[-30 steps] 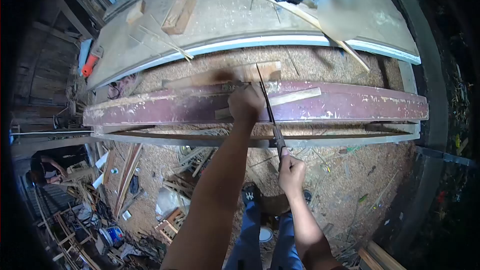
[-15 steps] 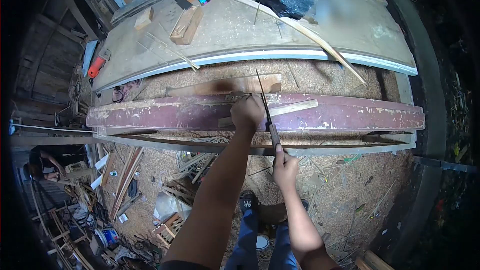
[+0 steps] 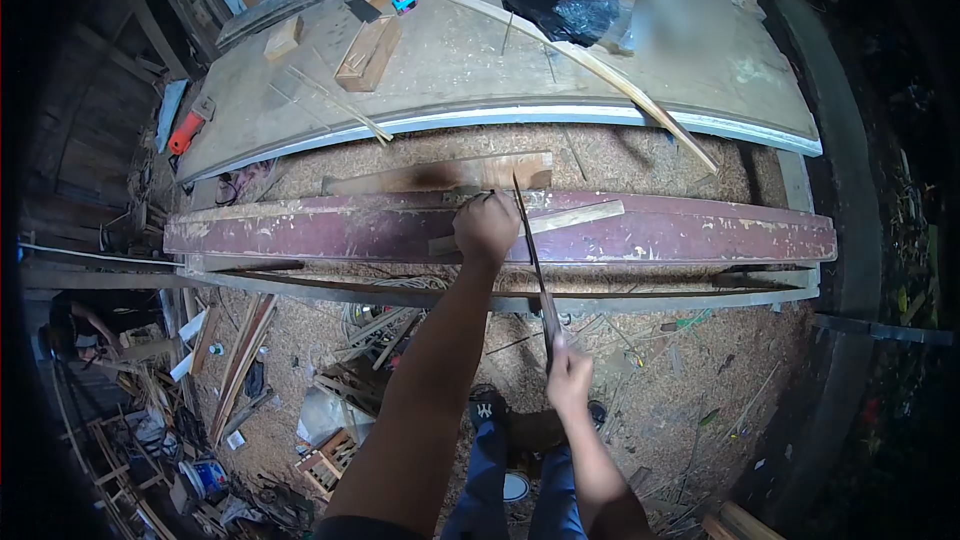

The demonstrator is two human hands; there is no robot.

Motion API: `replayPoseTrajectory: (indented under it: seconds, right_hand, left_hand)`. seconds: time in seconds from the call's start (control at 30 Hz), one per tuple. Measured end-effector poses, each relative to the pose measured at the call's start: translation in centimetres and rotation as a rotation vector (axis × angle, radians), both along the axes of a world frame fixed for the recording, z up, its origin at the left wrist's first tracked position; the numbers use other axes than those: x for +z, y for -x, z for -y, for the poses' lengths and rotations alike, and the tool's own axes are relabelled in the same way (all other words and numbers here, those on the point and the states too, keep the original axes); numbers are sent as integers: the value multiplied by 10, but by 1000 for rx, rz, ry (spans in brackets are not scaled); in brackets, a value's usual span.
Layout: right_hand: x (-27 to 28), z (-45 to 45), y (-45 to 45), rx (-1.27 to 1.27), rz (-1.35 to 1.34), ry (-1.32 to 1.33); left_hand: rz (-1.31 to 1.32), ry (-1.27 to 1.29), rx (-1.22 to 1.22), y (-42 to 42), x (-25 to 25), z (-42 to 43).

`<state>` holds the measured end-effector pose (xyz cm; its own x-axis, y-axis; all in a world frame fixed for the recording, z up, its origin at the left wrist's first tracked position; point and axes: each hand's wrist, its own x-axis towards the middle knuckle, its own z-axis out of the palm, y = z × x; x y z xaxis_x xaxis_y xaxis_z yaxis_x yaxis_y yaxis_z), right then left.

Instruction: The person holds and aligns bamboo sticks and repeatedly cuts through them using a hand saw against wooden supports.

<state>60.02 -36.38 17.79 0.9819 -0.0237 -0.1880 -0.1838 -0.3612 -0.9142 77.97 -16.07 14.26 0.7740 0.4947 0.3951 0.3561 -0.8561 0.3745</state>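
Apparently mid-sawing, the right grip (image 3: 568, 380) clasps a handsaw (image 3: 535, 262) reaching over the near edge of the maroon counter (image 3: 700, 228); the left grip (image 3: 486, 227), its hold impossible to tell, covers a wooden strip (image 3: 580, 216) slanting between the long edges. Another stroke likely needs steady bracing.

The saw (image 3: 533, 255) blocks the left hand (image 3: 487, 228) rightward; leftward, maroon planking (image 3: 375, 232) is open.

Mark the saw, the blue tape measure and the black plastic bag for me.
Saw (image 3: 534, 258), head view: on the blade.
Blue tape measure (image 3: 404, 1), head view: middle of its case.
Black plastic bag (image 3: 560, 8), head view: its crumpled middle.
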Motion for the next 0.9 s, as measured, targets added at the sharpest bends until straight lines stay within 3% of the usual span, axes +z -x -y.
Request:
replayPoseTrajectory:
  seconds: [0.07, 0.13, 0.3, 0.47, 0.67, 0.9]
  right_hand:
    - [4, 10, 21, 1, 50, 66]
    - [6, 17, 30, -57, -136, 81]
    - [-5, 22, 24, -24, -121, 37]
    - [61, 21, 9, 2, -188, 55]
    - [124, 20, -10, -23, -145, 70]
    - [21, 1, -37, -105, -111, -119]
  left_hand:
    - [7, 24, -25, 0, 1, -3]
    - [-3, 31, -19, 2, 2, -2]
    - [14, 41, -25, -1, 0, -5]
    - [-134, 64, -54, 0, 0, -4]
    - [-38, 85, -38, 1, 5, -3]
    - [11, 6, 16, -2, 2, -2]
